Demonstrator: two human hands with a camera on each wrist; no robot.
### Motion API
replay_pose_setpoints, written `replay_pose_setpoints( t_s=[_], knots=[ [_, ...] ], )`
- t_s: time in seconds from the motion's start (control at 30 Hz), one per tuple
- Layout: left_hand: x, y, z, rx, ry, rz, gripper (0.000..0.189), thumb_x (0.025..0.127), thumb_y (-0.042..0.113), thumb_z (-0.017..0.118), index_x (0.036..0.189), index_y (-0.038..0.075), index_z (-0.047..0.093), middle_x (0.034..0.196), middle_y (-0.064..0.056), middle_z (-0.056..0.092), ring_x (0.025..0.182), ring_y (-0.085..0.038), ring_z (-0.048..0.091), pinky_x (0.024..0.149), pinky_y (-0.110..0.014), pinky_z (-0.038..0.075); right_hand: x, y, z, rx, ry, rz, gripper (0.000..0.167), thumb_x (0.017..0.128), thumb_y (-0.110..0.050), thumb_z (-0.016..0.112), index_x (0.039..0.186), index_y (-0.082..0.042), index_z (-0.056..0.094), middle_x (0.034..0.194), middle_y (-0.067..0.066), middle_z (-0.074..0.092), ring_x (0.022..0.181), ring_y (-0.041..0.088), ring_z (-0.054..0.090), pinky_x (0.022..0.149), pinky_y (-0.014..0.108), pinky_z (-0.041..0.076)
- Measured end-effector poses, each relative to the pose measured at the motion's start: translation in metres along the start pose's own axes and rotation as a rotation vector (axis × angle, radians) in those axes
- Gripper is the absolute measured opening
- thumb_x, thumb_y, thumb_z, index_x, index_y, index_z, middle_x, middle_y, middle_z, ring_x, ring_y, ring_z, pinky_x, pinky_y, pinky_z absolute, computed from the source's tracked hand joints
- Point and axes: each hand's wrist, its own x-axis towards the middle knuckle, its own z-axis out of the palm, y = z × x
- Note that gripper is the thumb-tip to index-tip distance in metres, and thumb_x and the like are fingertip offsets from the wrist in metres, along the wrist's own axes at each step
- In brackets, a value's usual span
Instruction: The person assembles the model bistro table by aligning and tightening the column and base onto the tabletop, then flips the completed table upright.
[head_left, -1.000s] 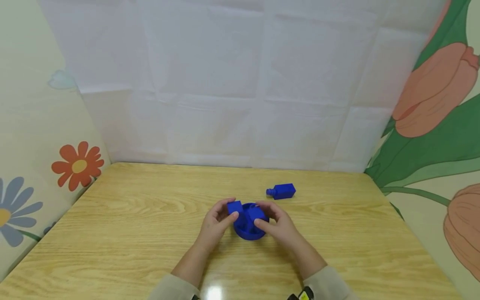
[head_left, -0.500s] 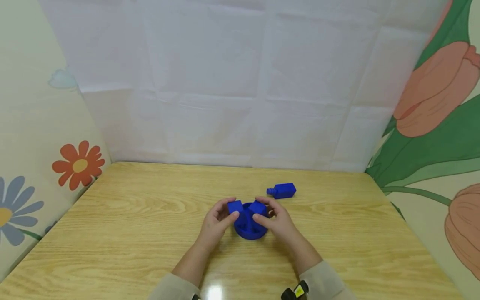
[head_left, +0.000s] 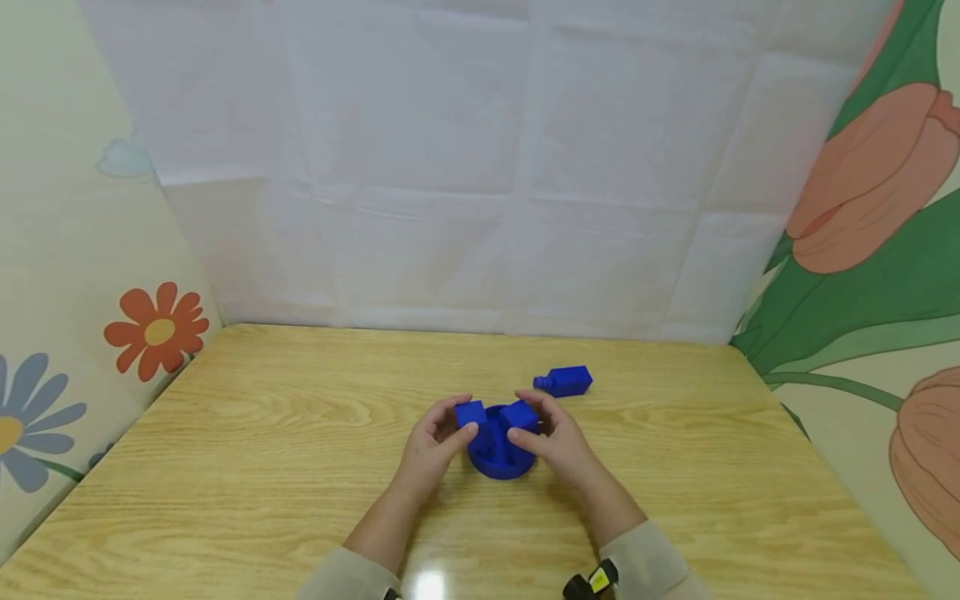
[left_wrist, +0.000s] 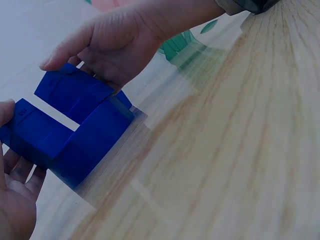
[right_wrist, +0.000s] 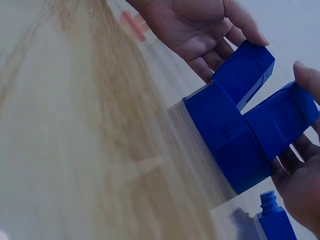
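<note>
A round blue dish [head_left: 501, 471] with divided compartments stands on the table. Two blue box-shaped blocks rise out of it side by side, with a gap between them. My left hand [head_left: 427, 454] grips the left block [head_left: 471, 412] between thumb and fingers. On the other side my right hand [head_left: 561, 443] pinches the right block [head_left: 519, 413], thumb in front and fingers behind. In the right wrist view both blocks, the left one [right_wrist: 245, 70] and the right one [right_wrist: 282, 117], lean outward above the dish wall [right_wrist: 222, 132]. Their lower ends are hidden inside the dish.
Behind and right of the dish, a blue square bottle [head_left: 568, 382] with a threaded neck lies on its side. The wooden table [head_left: 262, 433] ends at a white cloth [head_left: 480, 208] at the back, with flower-patterned panels on both sides.
My right hand has shifted the right block slightly away from me and turned it, so it now stands farther back over the dish. The left hand has stayed in place on its block.
</note>
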Motion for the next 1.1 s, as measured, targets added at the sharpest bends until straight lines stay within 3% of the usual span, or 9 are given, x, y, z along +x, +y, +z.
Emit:
replay_pose_setpoints(
  t_s=[0.27, 0.47, 0.77, 0.9, 1.1],
  knots=[
    [0.001, -0.002, 0.001, -0.001, 0.002, 0.005, 0.042, 0.09, 0.003, 0.067, 0.131, -0.001, 0.057, 0.12, -0.019, 0.064, 0.1, -0.003, 0.059, 0.09, -0.015, 0.047, -0.003, 0.005, -0.008, -0.003, 0.036, 0.013, 0.053, 0.089, -0.013, 0.071, 0.138, -0.004, 0.051, 0.121, 0.012, 0.06, 0.107, 0.013, 0.055, 0.095, 0.028, 0.046],
    [0.001, -0.001, 0.001, -0.039, -0.003, 0.006, 0.043, 0.089, -0.002, 0.065, 0.13, -0.005, 0.055, 0.119, -0.023, 0.063, 0.097, -0.002, 0.06, 0.088, -0.016, 0.048, -0.007, 0.008, -0.012, 0.048, 0.078, 0.0, 0.049, 0.087, -0.003, 0.069, 0.134, 0.001, 0.053, 0.114, 0.012, 0.063, 0.1, 0.009, 0.057, 0.089, 0.023, 0.048],
    [0.001, -0.001, 0.0, -0.044, 0.004, 0.013, 0.042, 0.088, -0.003, 0.065, 0.129, -0.005, 0.056, 0.12, -0.025, 0.062, 0.097, -0.001, 0.06, 0.087, -0.015, 0.048, -0.013, 0.004, -0.017, 0.01, 0.062, 0.036, 0.054, 0.086, -0.003, 0.071, 0.137, -0.001, 0.052, 0.125, 0.016, 0.056, 0.092, 0.012, 0.051, 0.079, 0.02, 0.047],
    [0.001, -0.002, 0.001, -0.048, 0.006, 0.013, 0.042, 0.088, -0.004, 0.065, 0.129, -0.006, 0.056, 0.12, -0.025, 0.062, 0.097, -0.001, 0.06, 0.087, -0.015, 0.048, -0.015, 0.003, -0.018, 0.009, 0.049, 0.038, 0.058, 0.085, -0.001, 0.072, 0.139, -0.002, 0.05, 0.121, 0.016, 0.053, 0.086, 0.011, 0.048, 0.072, 0.019, 0.047],
    [0.001, -0.002, 0.001, -0.059, 0.004, 0.015, 0.043, 0.088, -0.005, 0.064, 0.13, -0.006, 0.055, 0.121, -0.026, 0.062, 0.097, -0.001, 0.06, 0.087, -0.015, 0.048, -0.016, 0.005, -0.02, 0.005, 0.046, 0.024, 0.057, 0.086, -0.002, 0.072, 0.138, 0.0, 0.05, 0.12, 0.016, 0.053, 0.087, 0.011, 0.051, 0.074, 0.019, 0.048]
  ],
)
